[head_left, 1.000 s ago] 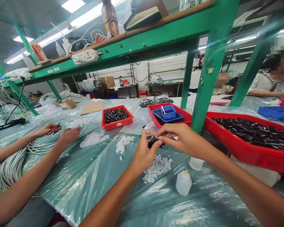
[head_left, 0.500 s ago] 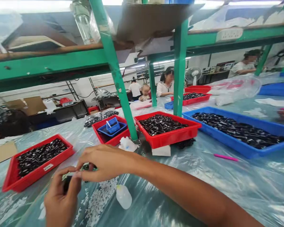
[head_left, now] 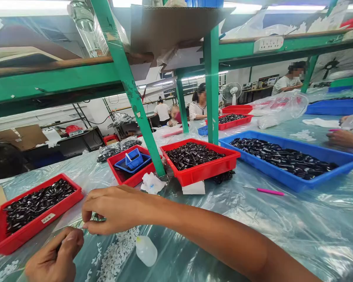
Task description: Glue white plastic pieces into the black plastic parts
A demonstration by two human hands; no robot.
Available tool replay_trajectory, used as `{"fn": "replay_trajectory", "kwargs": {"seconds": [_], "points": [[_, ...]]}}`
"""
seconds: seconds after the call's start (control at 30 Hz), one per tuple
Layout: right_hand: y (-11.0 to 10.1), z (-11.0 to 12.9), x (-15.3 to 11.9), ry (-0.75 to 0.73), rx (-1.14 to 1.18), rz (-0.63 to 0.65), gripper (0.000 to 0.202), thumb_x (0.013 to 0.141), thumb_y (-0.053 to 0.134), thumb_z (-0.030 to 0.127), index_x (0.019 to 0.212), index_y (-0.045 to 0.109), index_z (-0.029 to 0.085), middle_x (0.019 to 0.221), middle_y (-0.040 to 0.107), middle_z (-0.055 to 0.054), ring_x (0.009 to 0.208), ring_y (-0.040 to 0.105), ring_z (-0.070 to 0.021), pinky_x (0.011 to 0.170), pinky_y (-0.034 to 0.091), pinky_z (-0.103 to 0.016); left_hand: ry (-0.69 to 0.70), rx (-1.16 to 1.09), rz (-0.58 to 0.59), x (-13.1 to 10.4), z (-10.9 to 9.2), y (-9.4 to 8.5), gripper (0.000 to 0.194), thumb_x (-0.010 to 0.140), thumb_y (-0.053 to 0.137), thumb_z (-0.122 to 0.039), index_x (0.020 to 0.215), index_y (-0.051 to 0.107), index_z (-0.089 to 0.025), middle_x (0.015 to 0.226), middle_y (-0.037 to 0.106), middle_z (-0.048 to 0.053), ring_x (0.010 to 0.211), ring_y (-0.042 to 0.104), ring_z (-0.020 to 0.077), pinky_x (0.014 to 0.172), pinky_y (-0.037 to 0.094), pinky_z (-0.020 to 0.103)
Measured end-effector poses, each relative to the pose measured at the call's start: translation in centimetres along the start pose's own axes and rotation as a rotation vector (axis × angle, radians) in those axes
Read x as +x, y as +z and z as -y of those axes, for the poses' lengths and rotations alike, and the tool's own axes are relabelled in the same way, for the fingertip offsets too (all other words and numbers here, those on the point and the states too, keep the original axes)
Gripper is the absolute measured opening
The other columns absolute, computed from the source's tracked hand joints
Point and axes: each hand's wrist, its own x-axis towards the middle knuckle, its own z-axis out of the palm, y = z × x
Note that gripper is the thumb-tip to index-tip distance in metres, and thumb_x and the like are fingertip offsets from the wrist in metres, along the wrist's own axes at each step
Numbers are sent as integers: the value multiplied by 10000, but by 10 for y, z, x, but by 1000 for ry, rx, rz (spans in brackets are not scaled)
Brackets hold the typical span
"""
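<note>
My left hand is low at the left, its fingers curled and thumb pressed on the index finger; what it holds is hidden. My right hand reaches across from the right, just above and beside it, fingers bent in a pinch, with something too small to make out at the fingertips. A red tray of black parts lies left of both hands. Below my right hand are a pile of small white pieces and a translucent squeeze bottle lying on the plastic-covered table.
Behind stand a red tray and a blue tray of black parts, and a red tray with small blue trays. A pink-handled tool lies at right. Green posts hold a shelf. Another person's hand is at far right.
My left hand has moved down and left, and its fingers have closed further. A gap now shows between the two hands. The view has shifted slightly, and the other person's hand now shows more.
</note>
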Motion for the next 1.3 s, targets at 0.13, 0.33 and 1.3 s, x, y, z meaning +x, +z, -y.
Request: {"fn": "replay_trajectory", "kwargs": {"seconds": [0.13,0.33,1.3], "points": [[3,-2,2,-9,-30,33,115,971,559,277,1039,590,191,1190,620,-35,1056,595,-192,736,444,-293,-200,-294,82,-2,-22,5,388,682,759,-431,562,464,-210,466,349,-55,447,354,96,394,315,212],[2,2,1,-62,22,103,323,984,578,227,1304,551,186,1236,626,-44,1076,592,-168,847,441,-247,-323,-419,36,-1,-21,8,416,581,829,-417,704,491,-207,586,533,-68,476,453,80,435,400,182],[-219,126,-309,792,-1007,-380,151,966,550,484,1029,665,410,814,731,-19,603,708,-297,506,536,-415,249,54,427,-2,-4,13,306,958,380,-449,777,489,-229,509,362,-79,461,408,139,542,301,260]]}}
